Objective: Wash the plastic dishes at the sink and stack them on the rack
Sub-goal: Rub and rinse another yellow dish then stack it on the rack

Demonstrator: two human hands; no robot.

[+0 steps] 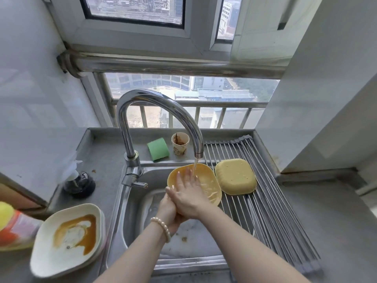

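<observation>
A yellow plastic dish (pixel 206 180) is tilted over the sink (pixel 142 201) under water running from the faucet (pixel 161 103). My left hand (pixel 167 209), with a pearl bracelet on its wrist, grips the dish's lower edge from below. My right hand (pixel 187 193) lies flat inside the dish with fingers spread. A second yellow dish (pixel 235 176) sits upside down on the roll-up wire rack (pixel 265 201) to the right. On the left counter stands a stack of white dishes (pixel 67 240), the top one smeared with brown sauce.
A green sponge (pixel 158 149) and a stained paper cup (pixel 180 144) sit on the ledge behind the sink. A black-based object (pixel 79 182) stands at left, and a yellow-orange bottle (pixel 14 225) at the left edge. A wall corner rises on the right.
</observation>
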